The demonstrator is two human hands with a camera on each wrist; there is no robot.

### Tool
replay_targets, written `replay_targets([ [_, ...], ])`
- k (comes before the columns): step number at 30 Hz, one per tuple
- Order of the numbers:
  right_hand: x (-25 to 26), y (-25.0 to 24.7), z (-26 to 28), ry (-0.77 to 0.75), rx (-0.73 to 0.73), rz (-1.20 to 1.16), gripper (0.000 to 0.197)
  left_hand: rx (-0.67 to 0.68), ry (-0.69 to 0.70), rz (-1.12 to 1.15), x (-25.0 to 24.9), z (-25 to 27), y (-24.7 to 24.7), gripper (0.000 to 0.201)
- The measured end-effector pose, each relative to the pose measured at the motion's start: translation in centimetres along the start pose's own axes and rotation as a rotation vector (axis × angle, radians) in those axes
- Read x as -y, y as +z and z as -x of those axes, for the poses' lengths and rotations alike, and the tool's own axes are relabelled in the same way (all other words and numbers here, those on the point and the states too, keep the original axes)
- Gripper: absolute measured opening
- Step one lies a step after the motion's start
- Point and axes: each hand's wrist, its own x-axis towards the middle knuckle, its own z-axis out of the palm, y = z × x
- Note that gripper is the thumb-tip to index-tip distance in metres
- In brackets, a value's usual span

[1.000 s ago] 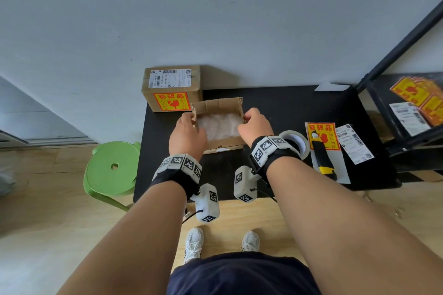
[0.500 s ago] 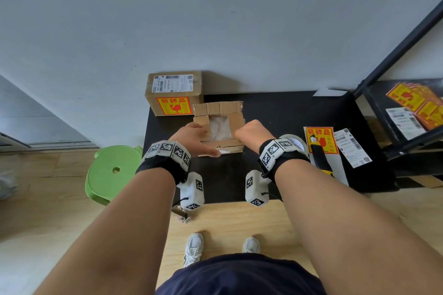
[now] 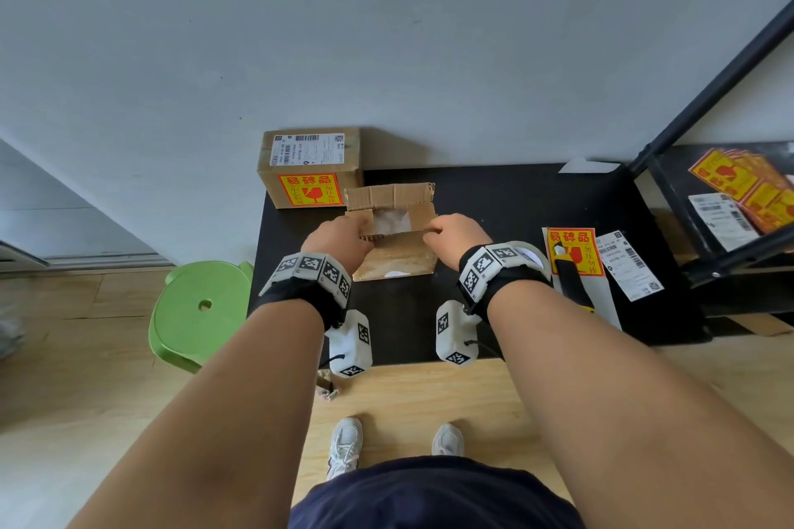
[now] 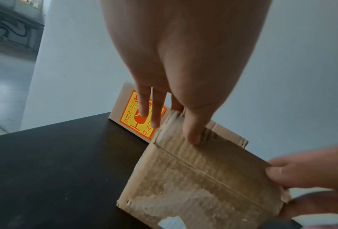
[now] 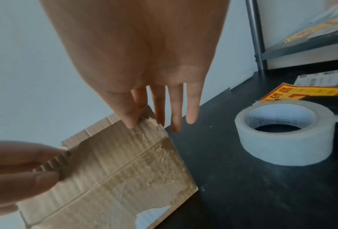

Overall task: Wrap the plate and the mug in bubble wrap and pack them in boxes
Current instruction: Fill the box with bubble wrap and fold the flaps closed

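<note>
black table (image 3: 494, 202) | two boxes (image 3: 393, 258), tape roll (image 5: 283, 133), labels (image 3: 573, 249)

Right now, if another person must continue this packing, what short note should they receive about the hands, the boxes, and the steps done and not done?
Left hand: pinches the near flap's left corner of the open box.
Right hand: pinches the same flap's right corner.
Things: the open box stands mid-table with something bubble-wrapped visible inside; whether plate or mug cannot be told. The sealed box, labelled, stands behind it on the left. Tape roll and utility knife lie to the right, with a fragile sticker.
Done: one box sealed; second filled, side flaps folded in.
Left: fold the near and far flaps, tape, probably add labels.
</note>
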Motion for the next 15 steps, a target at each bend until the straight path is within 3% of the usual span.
replay_targets([
  [6, 0.4, 0.1, -0.6, 0.001, -0.112, 0.218, 0.032, -0.196, -0.004, -0.121, -0.8, -0.4, 0.9, 0.048],
  [10, 0.4, 1.3, -1.4, 0.029, -0.137, 0.253, 0.049, -0.315, 0.032, -0.134, -0.7, -1.2, 1.9, 0.072],
  [13, 0.3, 1.2, -2.4, 0.011, -0.241, 0.28, 0.078, -0.327, 0.051, -0.201, -0.4, -2.0, 1.5, 0.099],
  [15, 0.2, 0.7, -3.0, -0.021, -0.236, 0.349, 0.1, -0.286, 0.062, -0.246, -0.4, -2.4, 1.2, 0.105],
])
